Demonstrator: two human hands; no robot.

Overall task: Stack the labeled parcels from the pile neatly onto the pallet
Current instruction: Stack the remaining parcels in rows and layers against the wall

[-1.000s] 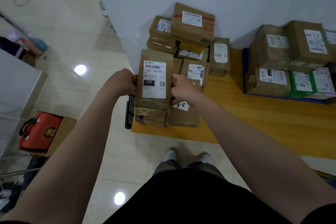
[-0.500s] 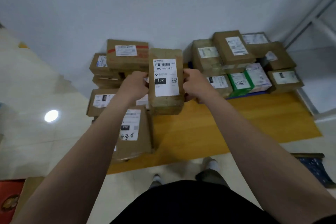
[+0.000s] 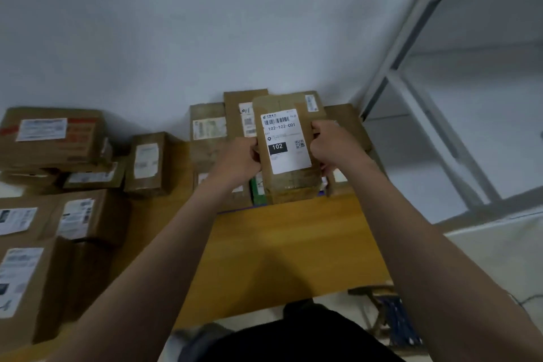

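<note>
A brown cardboard parcel (image 3: 289, 173) with a white label reading 102 is held up between both hands. My left hand (image 3: 239, 160) grips its left edge and my right hand (image 3: 333, 145) grips its right edge. It hovers right in front of the stacked parcels (image 3: 207, 126) against the wall, whose lower boxes it partly hides. A thin blue pallet edge (image 3: 235, 210) shows under that stack. The pile of labeled parcels (image 3: 76, 214) lies at the left on the yellow wooden floor board (image 3: 279, 253).
A white wall stands behind both groups of boxes. A grey metal shelf frame (image 3: 423, 114) rises at the right. A blue patterned object (image 3: 396, 320) lies by the board's near right corner. My legs in dark clothing fill the bottom middle.
Both hands have carried the 102 parcel from the left pile rightward to the stack by the wall. The view has swung to the right with it.
</note>
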